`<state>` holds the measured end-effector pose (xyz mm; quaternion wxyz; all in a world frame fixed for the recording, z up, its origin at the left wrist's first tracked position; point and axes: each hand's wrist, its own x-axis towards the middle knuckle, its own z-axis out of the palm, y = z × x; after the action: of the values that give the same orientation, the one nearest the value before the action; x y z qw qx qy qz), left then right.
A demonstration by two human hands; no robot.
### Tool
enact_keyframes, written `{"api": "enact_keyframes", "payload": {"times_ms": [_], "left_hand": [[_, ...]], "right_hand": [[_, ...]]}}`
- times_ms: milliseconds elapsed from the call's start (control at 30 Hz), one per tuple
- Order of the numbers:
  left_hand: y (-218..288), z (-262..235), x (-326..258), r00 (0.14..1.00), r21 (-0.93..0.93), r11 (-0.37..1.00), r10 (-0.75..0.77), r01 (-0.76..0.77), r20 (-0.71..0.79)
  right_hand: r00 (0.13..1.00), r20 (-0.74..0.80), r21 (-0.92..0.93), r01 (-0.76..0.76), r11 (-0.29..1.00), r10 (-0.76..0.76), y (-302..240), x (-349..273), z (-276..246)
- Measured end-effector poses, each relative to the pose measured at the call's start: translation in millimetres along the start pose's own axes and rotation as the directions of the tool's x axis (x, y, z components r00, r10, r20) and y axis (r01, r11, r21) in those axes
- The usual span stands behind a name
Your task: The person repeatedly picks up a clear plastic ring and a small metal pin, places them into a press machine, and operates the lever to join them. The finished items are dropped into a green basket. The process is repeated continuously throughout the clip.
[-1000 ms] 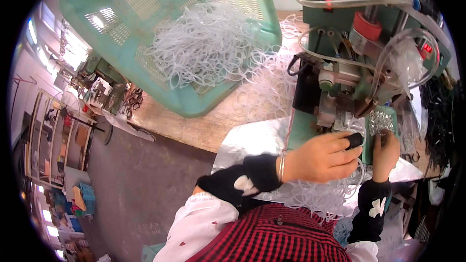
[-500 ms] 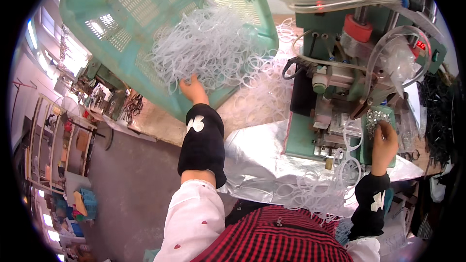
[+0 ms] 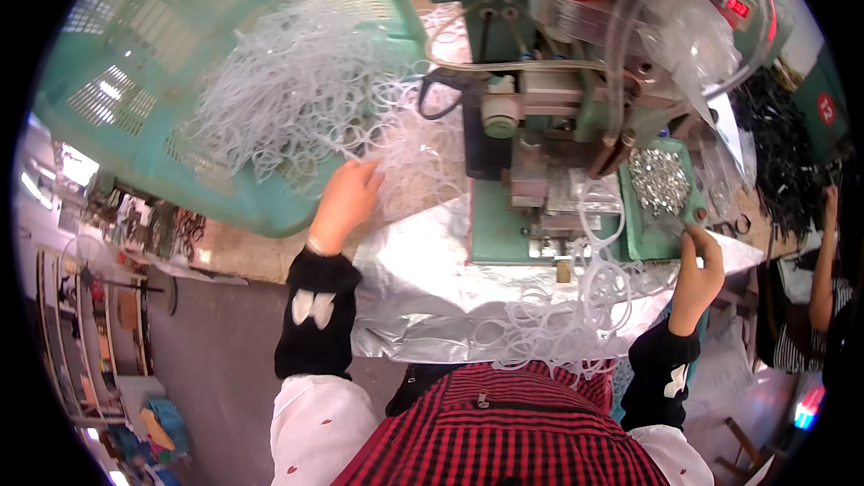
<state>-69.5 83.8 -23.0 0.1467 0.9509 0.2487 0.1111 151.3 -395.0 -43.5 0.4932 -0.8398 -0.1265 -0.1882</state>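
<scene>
My left hand [image 3: 346, 200] reaches into a tangled heap of clear plastic rings [image 3: 297, 108] spilling out of a tilted teal basket [image 3: 135, 99]. Its fingers are curled among the loops at the heap's near edge. My right hand [image 3: 697, 263] is raised at the front corner of a small green tray of tiny silvery metal pieces [image 3: 660, 182]. Its fingertips are pinched together, and what lies between them is hidden. Between my hands stands a green press machine [image 3: 540, 126]. More clear rings [image 3: 576, 315] hang over the foil-covered table front [image 3: 414, 279].
Clear hoses and a clear plastic bag [image 3: 684, 27] hang at the machine's right. A pile of black parts [image 3: 783, 153] lies far right, where another person's arm [image 3: 821, 270] shows. Shelves [image 3: 81, 333] and grey floor are at the lower left.
My left hand left the machine's front, reached up into the basket, and now sits lower at the near edge of the ring heap. My right hand stayed by the tray.
</scene>
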Motion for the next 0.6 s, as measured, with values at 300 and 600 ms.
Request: {"api": "enact_keyframes", "payload": {"times_ms": [300, 600], "left_hand": [[84.9, 10.3, 5.1, 0.971, -0.839, 0.533, -0.238, 0.109, -0.025], [127.4, 30.6, -42.5, 0.943, -0.983, 0.164, -0.307, -0.082, -0.13]], "right_hand": [[0.944, 0.261, 0.438, 0.069, 0.896, -0.201, -132.1, 34.4, 35.0], [0.93, 0.365, 0.706, -0.295, 0.644, 0.026, -149.5, 15.5, 71.6]]}}
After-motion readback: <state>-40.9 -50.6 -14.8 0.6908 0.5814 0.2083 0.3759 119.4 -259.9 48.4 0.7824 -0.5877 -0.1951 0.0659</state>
